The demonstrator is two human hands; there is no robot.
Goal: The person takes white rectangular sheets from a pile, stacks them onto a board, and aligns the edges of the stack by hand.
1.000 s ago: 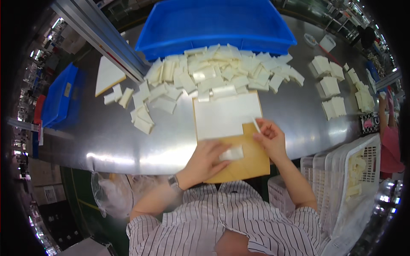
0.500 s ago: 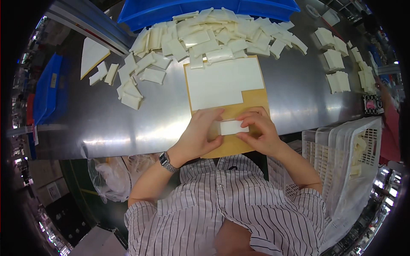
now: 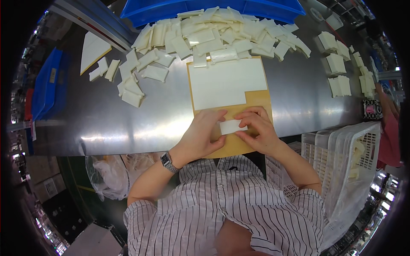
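Between my two hands is a small white rectangular piece [image 3: 232, 127], held over the lower part of a yellow backing sheet [image 3: 259, 99]. My left hand [image 3: 200, 133] grips its left end, fingers curled at the far side and thumb at the near side. At the other end, my right hand [image 3: 261, 131] pinches it with thumb and fingers. Whether the white top is a sticker lying on a plastic part, I cannot tell. White label material [image 3: 220, 83] covers the far part of the backing sheet, with a stepped lower right corner.
A heap of cream plastic parts [image 3: 205, 36] lies beyond the sheet, before a blue bin [image 3: 179, 9]. Stacked parts [image 3: 336, 64] stand at the right. Another white sheet [image 3: 94, 49] lies by a metal post. White plastic baskets [image 3: 329, 145] stand at my right.
The white piece has tilted slightly, its right end rising a little. Both hands keep their grip, and the whole view has shifted slightly.
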